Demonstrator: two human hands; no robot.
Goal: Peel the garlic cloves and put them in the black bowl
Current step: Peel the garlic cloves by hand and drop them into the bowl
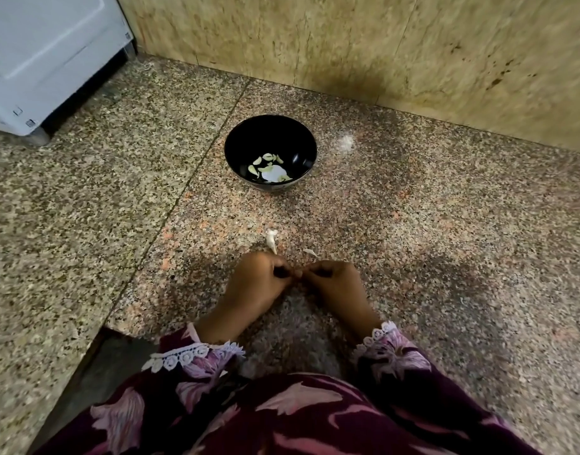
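Both hands, left [260,284] and right [336,284], meet fingertip to fingertip, what they pinch hidden, while one glossy round black bowl [246,139] beyond holds several pale peeled garlic cloves [265,159], and two white skin scraps [271,239] lie nearby.

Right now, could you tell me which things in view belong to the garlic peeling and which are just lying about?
Part of the job:
- black bowl holding peeled cloves
- both hands, left hand and right hand, fingertips together, what they pinch hidden
- garlic piece and skin scrap on the counter

Lying about:
- white appliance, far left
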